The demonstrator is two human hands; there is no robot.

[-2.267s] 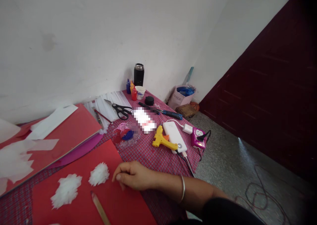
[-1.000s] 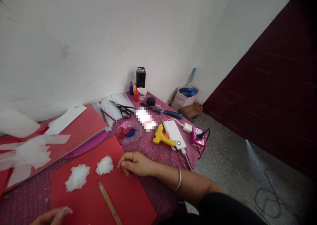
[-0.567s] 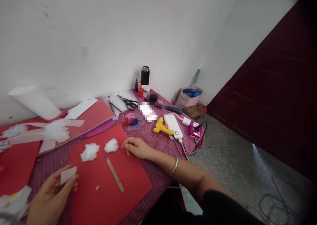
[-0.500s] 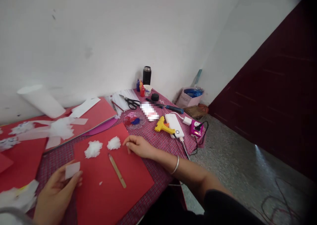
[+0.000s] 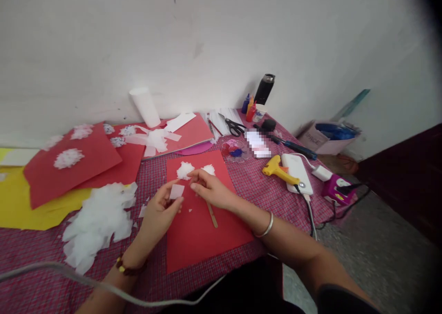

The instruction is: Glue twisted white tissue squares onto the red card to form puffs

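A small white square of thin paper [image 5: 177, 192] is held between the thumb and fingers of my left hand [image 5: 160, 212]. My right hand [image 5: 212, 189] is close beside it, fingers curled and pinched together; whatever may be in them is too small to make out. Beneath both hands lies a red sheet [image 5: 193, 249]. At its top are a fluffy white paper puff [image 5: 185, 170] and a second puff [image 5: 208, 169], partly hidden by my right hand. A flat wooden stick [image 5: 213, 217] lies on the sheet, its upper end covered by that hand.
Loose white paper pieces [image 5: 98, 222] are heaped on the checked tablecloth [image 5: 152, 282] at left. Red sheets with puffs [image 5: 69, 157] lie behind. To the right are scissors [image 5: 233, 125], a yellow glue gun [image 5: 280, 170] and a white power bank [image 5: 297, 173]. A cable [image 5: 113, 286] crosses the foreground.
My view has turned left, bringing the paper heap into sight. My right hand has moved left from beside the puffs towards my left hand, which still holds the paper square.
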